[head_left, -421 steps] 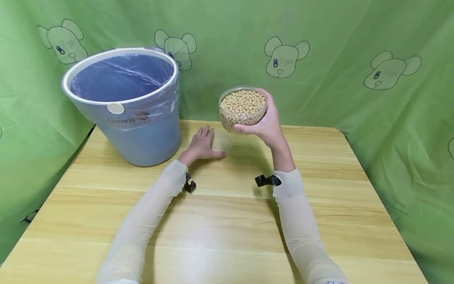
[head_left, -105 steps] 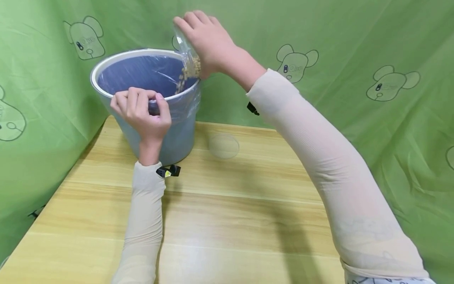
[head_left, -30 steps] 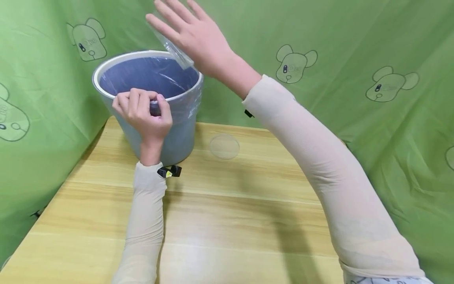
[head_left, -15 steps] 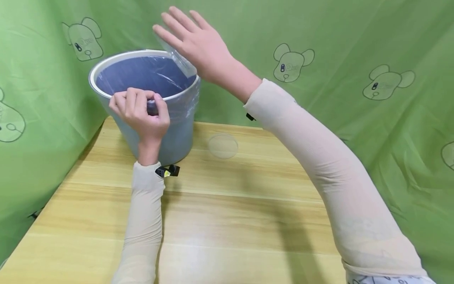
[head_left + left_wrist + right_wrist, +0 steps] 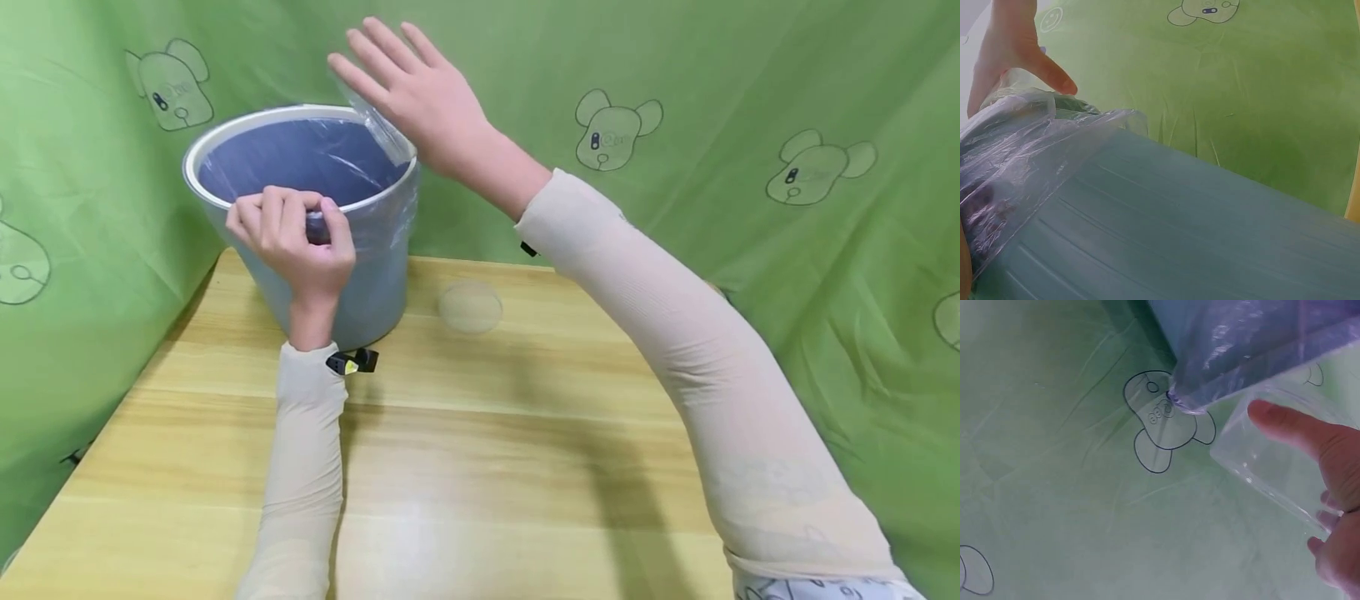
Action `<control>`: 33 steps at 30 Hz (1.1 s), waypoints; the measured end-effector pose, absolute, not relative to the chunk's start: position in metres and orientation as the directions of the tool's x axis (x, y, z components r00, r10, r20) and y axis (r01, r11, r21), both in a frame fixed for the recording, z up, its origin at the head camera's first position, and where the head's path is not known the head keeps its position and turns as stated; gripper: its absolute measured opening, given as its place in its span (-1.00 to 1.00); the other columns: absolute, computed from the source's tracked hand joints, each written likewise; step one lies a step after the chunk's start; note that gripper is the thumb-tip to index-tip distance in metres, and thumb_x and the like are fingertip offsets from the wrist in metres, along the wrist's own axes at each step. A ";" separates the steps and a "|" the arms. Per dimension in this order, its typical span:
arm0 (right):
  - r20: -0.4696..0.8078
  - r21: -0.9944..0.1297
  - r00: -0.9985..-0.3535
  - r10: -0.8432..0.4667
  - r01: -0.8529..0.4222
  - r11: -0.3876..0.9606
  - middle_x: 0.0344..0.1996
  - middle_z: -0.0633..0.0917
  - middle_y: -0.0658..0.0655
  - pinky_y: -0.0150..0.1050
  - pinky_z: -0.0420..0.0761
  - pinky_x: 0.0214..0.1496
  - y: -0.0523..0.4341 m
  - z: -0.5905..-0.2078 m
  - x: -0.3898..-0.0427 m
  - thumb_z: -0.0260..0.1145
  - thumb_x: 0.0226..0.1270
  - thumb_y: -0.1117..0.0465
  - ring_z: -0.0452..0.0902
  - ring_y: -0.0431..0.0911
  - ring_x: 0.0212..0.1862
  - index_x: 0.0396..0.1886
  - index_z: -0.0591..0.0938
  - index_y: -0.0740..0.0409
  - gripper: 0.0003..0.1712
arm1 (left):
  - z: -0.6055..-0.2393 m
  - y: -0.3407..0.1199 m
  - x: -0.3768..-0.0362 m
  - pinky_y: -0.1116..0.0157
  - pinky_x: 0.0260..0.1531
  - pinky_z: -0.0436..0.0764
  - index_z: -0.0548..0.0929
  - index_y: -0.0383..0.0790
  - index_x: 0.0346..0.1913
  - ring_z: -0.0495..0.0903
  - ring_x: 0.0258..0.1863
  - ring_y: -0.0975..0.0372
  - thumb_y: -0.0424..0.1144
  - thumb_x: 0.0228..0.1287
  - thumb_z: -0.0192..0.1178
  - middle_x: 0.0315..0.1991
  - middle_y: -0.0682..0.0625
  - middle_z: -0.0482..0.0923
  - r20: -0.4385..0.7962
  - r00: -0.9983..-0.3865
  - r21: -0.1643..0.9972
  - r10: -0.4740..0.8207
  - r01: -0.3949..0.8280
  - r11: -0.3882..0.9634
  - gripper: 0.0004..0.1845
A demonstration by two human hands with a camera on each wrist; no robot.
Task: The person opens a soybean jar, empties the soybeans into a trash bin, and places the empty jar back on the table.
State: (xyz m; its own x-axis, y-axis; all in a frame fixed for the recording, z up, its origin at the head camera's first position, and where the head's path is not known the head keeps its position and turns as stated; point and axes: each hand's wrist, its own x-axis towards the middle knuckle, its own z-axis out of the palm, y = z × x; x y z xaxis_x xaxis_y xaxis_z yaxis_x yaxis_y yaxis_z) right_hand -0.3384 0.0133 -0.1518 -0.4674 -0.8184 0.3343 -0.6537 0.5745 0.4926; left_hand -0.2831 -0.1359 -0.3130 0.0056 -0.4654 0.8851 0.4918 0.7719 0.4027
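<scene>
Clear plastic jar (image 5: 378, 125) looks emptied, upended over lined blue bin (image 5: 375, 275); right hand (image 5: 420, 100) holds jar, fingers splayed; left hand (image 5: 288, 233) grips rim; lid (image 5: 470, 306) off.

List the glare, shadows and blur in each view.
Head view: sharp and evenly lit; a pale glare patch on the near table, soft arm shadows across the wood, bright streaks on the bin liner. Left wrist view: the bin fills the frame, close and soft, the liner film hazy. Right wrist view: soft focus; the clear jar in the right hand barely stands out from the green cloth.
</scene>
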 end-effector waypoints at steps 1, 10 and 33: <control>0.343 0.488 -0.461 -0.818 -0.657 0.575 0.63 0.12 0.19 0.07 -0.10 0.69 0.014 -0.152 -0.339 0.06 0.20 0.62 -0.09 0.10 0.67 0.66 0.05 0.01 0.03 | -0.312 -0.136 -0.283 0.14 0.22 0.19 0.56 -0.28 -0.60 0.35 -0.31 -0.09 -0.05 0.20 0.10 -0.55 -0.16 0.50 0.884 0.005 0.404 -0.467 0.491 0.771 -0.63; 0.554 0.225 -0.494 -0.670 -0.686 0.692 0.63 0.14 0.12 -0.22 -0.28 0.67 0.042 -0.149 -0.344 0.68 -0.11 -0.04 -0.06 0.00 0.66 0.66 0.06 0.00 0.39 | -0.310 -0.137 -0.280 0.15 0.24 0.18 0.56 -0.28 -0.61 0.34 -0.31 -0.08 -0.09 0.17 0.11 -0.56 -0.15 0.50 0.883 -0.001 0.407 -0.469 0.499 0.766 -0.65; 0.308 -0.827 -0.946 -0.102 -0.319 0.463 0.53 0.28 0.13 -0.12 0.37 0.52 0.198 -0.289 -0.351 0.77 -0.26 0.11 0.22 -0.03 0.52 0.64 0.02 -0.06 0.50 | -0.309 -0.143 -0.274 0.17 0.23 0.17 0.55 -0.30 -0.62 0.33 -0.31 -0.08 -0.07 0.15 0.10 -0.57 -0.18 0.49 0.879 -0.004 0.416 -0.477 0.494 0.763 -0.63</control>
